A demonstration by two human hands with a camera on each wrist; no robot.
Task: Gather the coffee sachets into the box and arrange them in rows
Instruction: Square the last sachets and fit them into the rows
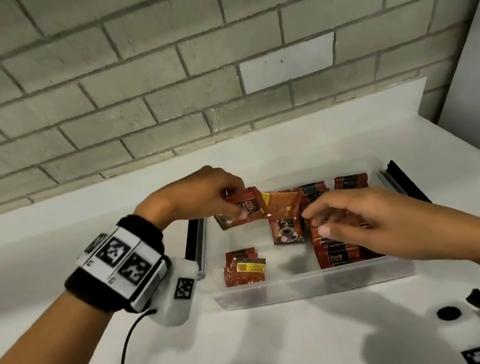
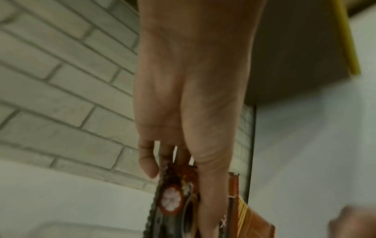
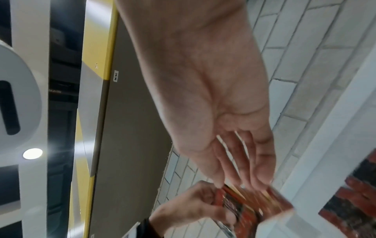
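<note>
A clear plastic box (image 1: 308, 284) stands on the white counter. My left hand (image 1: 235, 204) grips a small bundle of red-brown coffee sachets (image 1: 250, 208) above the box's back left part. The left wrist view shows that hand (image 2: 179, 190) pinching the bundle (image 2: 171, 199) between thumb and fingers. My right hand (image 1: 315, 222) hovers over the box with loosely spread fingers and holds nothing. In the right wrist view its fingertips (image 3: 258, 183) are at the bundle's (image 3: 254, 207) edge, too blurred to tell contact. Sachet rows (image 1: 335, 257) fill the box's right side.
One sachet (image 1: 288, 230) lies loose in the box's middle, and a small pile (image 1: 245, 269) lies at its front left. Black-and-grey clips (image 1: 193, 244) flank the box on both sides. A brick wall (image 1: 157, 85) rises behind the counter.
</note>
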